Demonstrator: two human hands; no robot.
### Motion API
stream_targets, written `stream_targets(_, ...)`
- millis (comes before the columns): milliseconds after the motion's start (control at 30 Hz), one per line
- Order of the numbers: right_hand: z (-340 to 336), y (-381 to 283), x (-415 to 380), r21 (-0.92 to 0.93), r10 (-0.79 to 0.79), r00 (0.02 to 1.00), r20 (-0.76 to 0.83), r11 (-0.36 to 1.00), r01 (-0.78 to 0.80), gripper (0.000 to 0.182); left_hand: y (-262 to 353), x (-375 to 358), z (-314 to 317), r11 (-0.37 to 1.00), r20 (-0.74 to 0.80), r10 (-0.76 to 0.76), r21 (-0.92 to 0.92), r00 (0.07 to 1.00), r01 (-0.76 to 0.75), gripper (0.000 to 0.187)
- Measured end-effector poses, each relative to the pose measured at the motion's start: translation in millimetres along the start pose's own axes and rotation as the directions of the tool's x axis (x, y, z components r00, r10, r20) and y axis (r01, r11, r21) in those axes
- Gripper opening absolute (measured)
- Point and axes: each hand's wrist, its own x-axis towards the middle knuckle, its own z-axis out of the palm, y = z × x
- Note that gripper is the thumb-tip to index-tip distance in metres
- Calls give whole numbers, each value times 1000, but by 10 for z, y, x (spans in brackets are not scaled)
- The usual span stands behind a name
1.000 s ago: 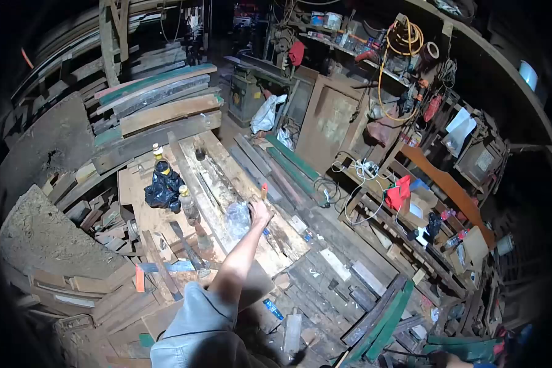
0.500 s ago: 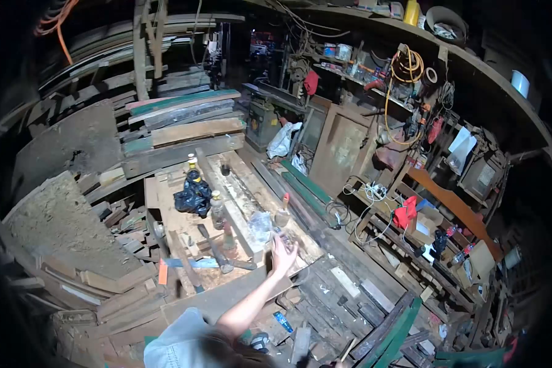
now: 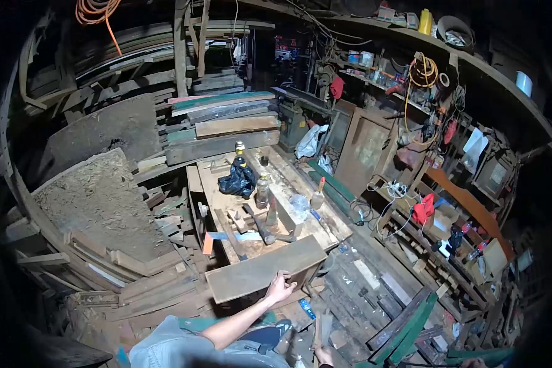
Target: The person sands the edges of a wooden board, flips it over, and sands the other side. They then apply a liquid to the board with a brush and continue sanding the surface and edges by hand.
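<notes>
My left hand [image 3: 280,288] is at the near edge of a wide brown wooden board [image 3: 267,270] along the workbench's front, its fingers bent against the edge. Low in the view, my right hand [image 3: 324,356] is closed around a thin, pale wooden piece [image 3: 317,334], partly cut off by the frame. Beyond the board, a hammer [image 3: 262,228] lies on the workbench [image 3: 221,210]. Near it stand a clear bottle [image 3: 262,191], a black plastic bag [image 3: 238,181] and a brush [image 3: 318,194]. A crumpled clear plastic bag [image 3: 299,206] sits by a wooden beam.
Stacked planks [image 3: 236,126] rise behind the bench. Green timber [image 3: 414,328] and scraps cover the floor at right. A cluttered rack [image 3: 432,264] holds a red cloth [image 3: 423,209] and cables. A blue packet [image 3: 307,308] lies near my hands.
My left hand has moved from near the clear plastic bag down to the board's near edge. My right hand has come into view at the bottom. The view has shifted.
</notes>
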Motion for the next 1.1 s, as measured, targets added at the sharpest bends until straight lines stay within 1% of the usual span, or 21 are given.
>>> stream_targets(100,26,18,-136,-42,-4,999,-34,999,3,31,-128,-244,-252,999,-10,-34,7,999,34,54)
stream_targets(133,55,35,-192,-55,1,999,-48,998,-4,32,-176,-309,-333,1000,-79,27,-14,997,-28,55)
stream_targets(167,91,55,-252,-70,8,998,-62,997,-13,32,-216,-309,-418,1000,-104,-30,-2,994,30,53)
stream_targets(233,192,150,-326,-98,28,995,-91,995,-36,33,-250,-272,-649,999,-221,47,28,974,-42,52)
stream_targets(300,278,299,-348,-133,46,992,-121,989,-62,33,-406,-121,-843,994,-324,50,105,945,-17,51)
stream_targets(333,324,364,-346,-147,57,990,-128,986,-76,34,-502,-40,-960,987,-392,144,122,909,-104,50)
stream_targets(367,370,423,-342,-165,68,988,-138,982,-90,34,-591,30,-1049,977,-462,183,185,867,-108,49)
stream_targets(433,477,520,-297,-198,83,986,-146,974,-111,35,-654,89,-1290,965,-483,169,257,859,-46,49)
stream_targets(533,621,676,-129,-246,43,986,-161,966,-82,36,-850,160,-1451,958,-560,103,277,822,69,48)
stream_targets(567,683,687,3,-238,-13,986,-169,971,-28,36,-787,85,-1503,973,-536,88,228,839,43,46)
stream_targets(600,760,572,140,-145,-196,960,-197,975,169,49,-755,47,-1562,963,-503,150,269,852,-10,47)
stream_targets(633,799,275,196,-206,152,983,-102,964,-170,46,-772,-15,-1589,949,-462,205,309,863,-60,47)
stream_targets(700,786,-925,-61,-70,173,982,-79,981,-179,46,-615,-132,-1560,996,-301,4,-81,954,-30,41)
stream_targets(767,801,-1566,-110,-225,-124,986,-109,969,97,48,-502,-223,-1544,994,-67,-105,-25,992,103,43)
stream_targets(833,887,-1955,-49,-22,-223,973,-65,975,222,50,-354,-327,-1603,986,107,-168,3,980,169,60)
stream_targets(867,936,-2012,44,-91,-220,973,-65,973,213,54,-286,-362,-1695,978,244,-196,-26,950,208,72)
stream_targets(900,1010,-2077,90,-93,-260,962,-86,963,252,55,-446,-358,-1641,987,299,-112,-78,948,142,68)
stream_targets(967,1180,-2224,113,-98,-335,933,-133,941,324,56,-664,-386,-1501,938,410,-56,-292,910,189,63)
stream_targets(1000,1248,-2489,-15,-52,-346,930,-128,938,342,55,-679,-436,-1485,886,471,-90,-364,877,286,55)
stream_targets(1033,1360,-2615,-99,-104,-313,936,-159,948,300,53,-593,-515,-1553,896,484,-122,-322,866,306,48)
stream_targets(1100,1622,-2565,-81,-34,-364,914,-181,931,364,44,-604,-639,-1526,931,343,-8,-339,939,131,40)
